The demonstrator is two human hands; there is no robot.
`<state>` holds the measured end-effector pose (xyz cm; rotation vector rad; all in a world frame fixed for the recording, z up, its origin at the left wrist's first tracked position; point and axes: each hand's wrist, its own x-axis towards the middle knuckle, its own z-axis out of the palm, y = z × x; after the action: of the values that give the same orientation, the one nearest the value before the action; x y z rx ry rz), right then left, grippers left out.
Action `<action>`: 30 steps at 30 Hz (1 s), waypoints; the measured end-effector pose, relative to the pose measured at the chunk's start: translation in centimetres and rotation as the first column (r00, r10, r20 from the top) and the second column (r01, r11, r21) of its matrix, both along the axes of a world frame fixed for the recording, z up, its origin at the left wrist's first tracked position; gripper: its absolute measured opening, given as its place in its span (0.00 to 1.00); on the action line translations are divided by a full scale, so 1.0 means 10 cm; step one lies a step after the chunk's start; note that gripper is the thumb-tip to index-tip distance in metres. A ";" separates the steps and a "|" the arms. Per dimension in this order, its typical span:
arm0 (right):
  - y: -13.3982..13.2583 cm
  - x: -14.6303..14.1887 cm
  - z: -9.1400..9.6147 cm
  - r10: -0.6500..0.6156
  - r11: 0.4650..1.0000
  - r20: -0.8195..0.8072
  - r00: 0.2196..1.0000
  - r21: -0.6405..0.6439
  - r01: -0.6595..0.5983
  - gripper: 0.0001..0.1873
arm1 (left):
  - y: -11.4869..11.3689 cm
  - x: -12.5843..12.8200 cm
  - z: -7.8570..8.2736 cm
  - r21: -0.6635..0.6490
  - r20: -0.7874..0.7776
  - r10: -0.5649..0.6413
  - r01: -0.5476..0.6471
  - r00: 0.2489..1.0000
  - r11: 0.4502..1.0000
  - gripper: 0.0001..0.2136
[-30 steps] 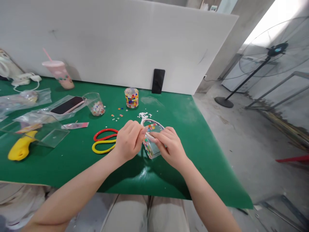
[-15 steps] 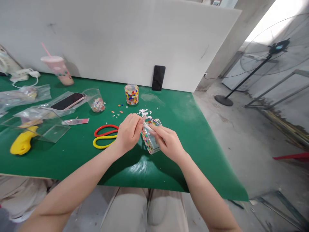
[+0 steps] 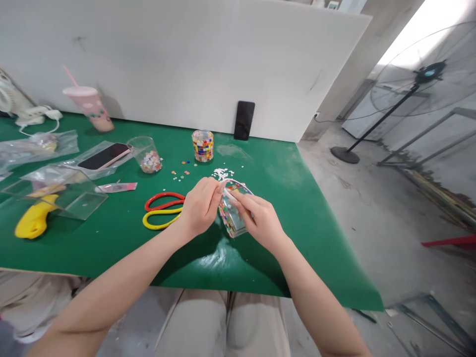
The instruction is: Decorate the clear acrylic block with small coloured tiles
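Note:
A clear glass cup [image 3: 231, 218] partly covered in small coloured mosaic tiles lies tilted between both hands above the green table [image 3: 111, 238]. My right hand [image 3: 260, 220] wraps around its side and bottom. My left hand [image 3: 199, 208] is closed in a pinch at the cup's rim; what its fingertips hold is too small to make out. A heap of white tile bits [image 3: 222, 173] lies just beyond the cup.
Red and yellow rings [image 3: 160, 210] lie left of my hands. Further back stand a finished mosaic cup [image 3: 203, 145], a clear cup of tiles [image 3: 147, 154], a black phone [image 3: 244, 120] against the white board, a pink tumbler [image 3: 91, 108], plastic bags, a phone [image 3: 104, 156] and a yellow tool [image 3: 33, 220].
The cup has been turned more onto its side and drawn slightly nearer between the hands. The view shifted a little; the other things on the table stay put.

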<state>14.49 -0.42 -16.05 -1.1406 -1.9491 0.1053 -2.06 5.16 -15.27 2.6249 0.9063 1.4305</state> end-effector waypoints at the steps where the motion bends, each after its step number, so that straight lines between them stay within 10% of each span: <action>1: -0.01 0.00 0.01 -0.012 1.000 0.007 1.000 -0.005 0.012 0.17 | 0.00 0.00 0.00 0.004 -0.003 0.000 0.000 1.000 1.000 0.15; 30: -0.01 0.09 0.08 -0.092 0.996 -0.010 0.996 -0.006 0.092 0.16 | 0.07 -0.01 -0.02 0.116 -0.105 -0.183 0.195 0.978 0.974 0.12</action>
<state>15.40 -0.57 -15.23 -1.2294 -1.8850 0.0671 -2.18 5.86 -15.44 2.8004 0.5698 1.3704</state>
